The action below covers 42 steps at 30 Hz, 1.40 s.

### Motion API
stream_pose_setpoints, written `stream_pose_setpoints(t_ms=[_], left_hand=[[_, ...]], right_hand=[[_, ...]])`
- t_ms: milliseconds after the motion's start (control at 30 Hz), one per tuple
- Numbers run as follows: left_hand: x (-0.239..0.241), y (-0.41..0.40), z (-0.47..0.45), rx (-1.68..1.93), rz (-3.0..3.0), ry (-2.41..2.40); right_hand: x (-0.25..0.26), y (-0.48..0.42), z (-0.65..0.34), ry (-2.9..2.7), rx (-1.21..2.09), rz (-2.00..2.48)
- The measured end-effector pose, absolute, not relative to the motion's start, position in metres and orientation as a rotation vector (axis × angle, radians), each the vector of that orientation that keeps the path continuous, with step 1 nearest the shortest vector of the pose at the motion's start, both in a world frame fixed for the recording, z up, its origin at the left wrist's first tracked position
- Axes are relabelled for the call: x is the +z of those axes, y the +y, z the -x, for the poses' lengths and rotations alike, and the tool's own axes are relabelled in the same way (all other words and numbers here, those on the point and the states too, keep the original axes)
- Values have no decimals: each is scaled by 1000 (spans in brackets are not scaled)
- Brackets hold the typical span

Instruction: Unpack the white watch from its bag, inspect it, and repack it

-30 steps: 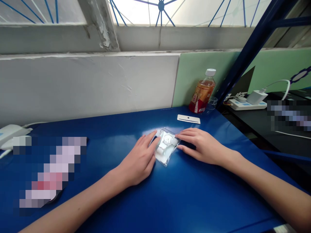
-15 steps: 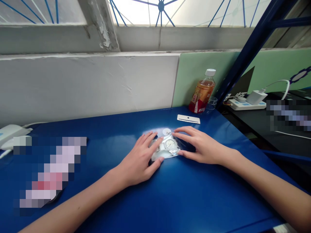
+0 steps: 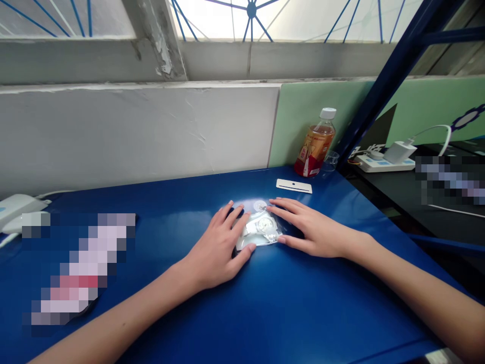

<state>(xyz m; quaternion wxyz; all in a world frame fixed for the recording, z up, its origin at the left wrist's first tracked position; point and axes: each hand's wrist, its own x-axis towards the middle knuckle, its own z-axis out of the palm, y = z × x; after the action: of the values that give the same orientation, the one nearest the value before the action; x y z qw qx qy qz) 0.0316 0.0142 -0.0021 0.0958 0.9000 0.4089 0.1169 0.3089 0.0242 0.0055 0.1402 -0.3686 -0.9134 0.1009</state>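
A wristwatch (image 3: 264, 224) with a pale round dial lies inside a clear plastic bag (image 3: 250, 241) on the blue table. Near the bag's far edge is a small round white sticker (image 3: 259, 205). My left hand (image 3: 223, 242) rests over the bag's left side, fingers spread, covering part of it. From the right, my right hand (image 3: 306, 227) touches the bag's edge with its fingertips, thumb and fingers apart. Neither hand is closed around the bag.
A white card with a slot (image 3: 294, 186) lies behind my right hand. A drink bottle (image 3: 315, 146) stands by the wall beside a clear cup-like item (image 3: 331, 161). At left are a blurred flat object (image 3: 83, 268) and white chargers (image 3: 18, 210). A blue post (image 3: 382, 81) rises at right.
The fingers of my left hand have spread and lifted slightly, with the index finger drawn back a little from the watch. My right hand has hardly moved.
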Motion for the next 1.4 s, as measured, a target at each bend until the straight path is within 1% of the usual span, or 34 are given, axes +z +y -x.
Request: stream_pose_setpoints(t_ms=[200, 467, 833, 1200, 1400], left_hand=[[0, 16, -33, 257, -2654, 1269], [1, 19, -32, 266, -2649, 1331], [24, 35, -12, 13, -2564, 1221], [13, 33, -13, 145, -2570, 1174], [16, 35, -13, 103, -2560, 1182]], right_hand=[[10, 24, -308, -2637, 336, 1118], [16, 25, -310, -2655, 327, 1147], [14, 27, -312, -2624, 393, 1146], [11, 31, -318, -2638, 388, 1189], [15, 34, -323, -2649, 439, 1177]])
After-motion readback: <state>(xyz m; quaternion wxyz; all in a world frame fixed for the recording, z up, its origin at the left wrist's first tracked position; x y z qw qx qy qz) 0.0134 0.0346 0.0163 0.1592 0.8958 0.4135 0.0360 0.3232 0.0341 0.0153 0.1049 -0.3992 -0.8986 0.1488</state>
